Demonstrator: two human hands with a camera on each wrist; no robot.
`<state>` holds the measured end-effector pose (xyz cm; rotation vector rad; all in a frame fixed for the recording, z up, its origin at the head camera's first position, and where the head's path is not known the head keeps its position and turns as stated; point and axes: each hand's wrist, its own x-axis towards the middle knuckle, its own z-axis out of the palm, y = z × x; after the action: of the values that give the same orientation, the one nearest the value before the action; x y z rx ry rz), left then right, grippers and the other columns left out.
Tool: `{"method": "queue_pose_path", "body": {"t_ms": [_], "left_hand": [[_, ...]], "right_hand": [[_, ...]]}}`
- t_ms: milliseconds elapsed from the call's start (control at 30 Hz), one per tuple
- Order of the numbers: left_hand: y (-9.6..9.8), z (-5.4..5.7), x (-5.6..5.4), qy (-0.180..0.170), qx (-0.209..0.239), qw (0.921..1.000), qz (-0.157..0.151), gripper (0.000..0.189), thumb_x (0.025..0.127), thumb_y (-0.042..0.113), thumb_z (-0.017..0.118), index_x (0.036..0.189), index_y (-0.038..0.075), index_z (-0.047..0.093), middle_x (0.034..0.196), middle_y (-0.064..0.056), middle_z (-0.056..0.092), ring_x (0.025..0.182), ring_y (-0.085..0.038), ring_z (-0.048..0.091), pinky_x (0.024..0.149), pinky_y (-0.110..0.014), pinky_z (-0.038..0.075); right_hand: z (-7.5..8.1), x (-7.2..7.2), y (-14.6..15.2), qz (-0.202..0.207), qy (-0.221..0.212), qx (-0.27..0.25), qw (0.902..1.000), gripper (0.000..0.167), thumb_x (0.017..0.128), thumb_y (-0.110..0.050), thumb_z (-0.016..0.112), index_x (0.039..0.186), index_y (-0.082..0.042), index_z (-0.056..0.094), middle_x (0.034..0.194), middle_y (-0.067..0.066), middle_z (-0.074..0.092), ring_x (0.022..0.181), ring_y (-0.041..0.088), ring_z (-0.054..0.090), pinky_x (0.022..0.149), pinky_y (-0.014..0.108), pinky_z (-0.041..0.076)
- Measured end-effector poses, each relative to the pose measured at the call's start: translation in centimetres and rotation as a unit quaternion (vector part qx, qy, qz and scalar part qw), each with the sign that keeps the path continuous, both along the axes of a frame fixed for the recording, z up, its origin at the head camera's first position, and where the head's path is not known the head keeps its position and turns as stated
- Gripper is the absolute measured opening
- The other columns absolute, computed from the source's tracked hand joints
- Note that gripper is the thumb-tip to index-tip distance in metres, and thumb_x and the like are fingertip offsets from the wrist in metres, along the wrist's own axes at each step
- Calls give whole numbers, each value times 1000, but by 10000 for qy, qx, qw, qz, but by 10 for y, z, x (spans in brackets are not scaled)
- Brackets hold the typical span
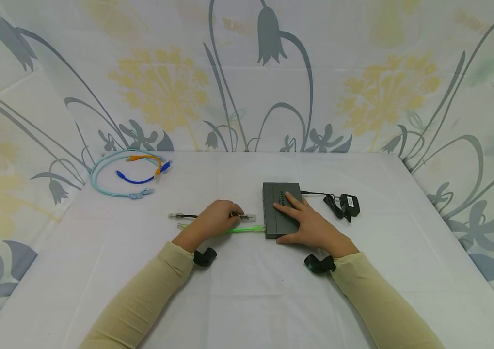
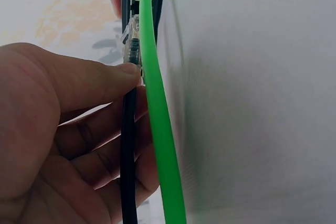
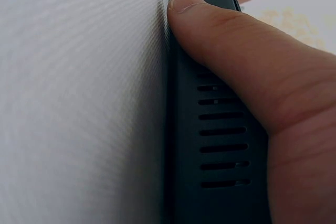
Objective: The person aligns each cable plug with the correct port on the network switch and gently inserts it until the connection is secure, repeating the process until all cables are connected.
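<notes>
Near the middle of the white cloth-covered table (image 1: 251,300), a flat, dark grey rectangular network box (image 1: 278,219) lies under the right hand (image 1: 313,229), whose fingers are spread apart over its top, with the thumb laid along the near, slotted side. Beside the box's left edge, the left hand (image 1: 216,217) pinches a short black round-sheathed cable (image 2: 128,150) between thumb and fingertips, just behind its clear plastic plug (image 1: 247,217), which points at the box but stops just short of it. A bright green cable (image 1: 244,230) meets the box's same edge nearer the person (it looks seated, though the port itself is too small to judge). The step in hand seems to be offering the black cable to the box; the next move would call for lining up the plug with a free port and pushing straight in, while the right hand braces the box.
</notes>
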<state>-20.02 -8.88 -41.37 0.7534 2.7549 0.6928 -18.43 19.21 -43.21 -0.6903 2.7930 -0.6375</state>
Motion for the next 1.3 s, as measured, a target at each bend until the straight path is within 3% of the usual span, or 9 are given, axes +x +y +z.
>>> {"method": "queue_pose_path", "body": {"t_ms": [1300], "left_hand": [[14, -8, 8, -7, 388, 9992, 4, 19, 95, 14, 61, 111, 10, 72, 100, -4, 71, 91, -16, 65, 81, -33, 53]], "right_hand": [[-1, -1, 1, 29, 97, -36, 9999, 93, 73, -62, 74, 152, -37, 30, 165, 4, 8, 144, 54, 6, 104, 71, 30]]}}
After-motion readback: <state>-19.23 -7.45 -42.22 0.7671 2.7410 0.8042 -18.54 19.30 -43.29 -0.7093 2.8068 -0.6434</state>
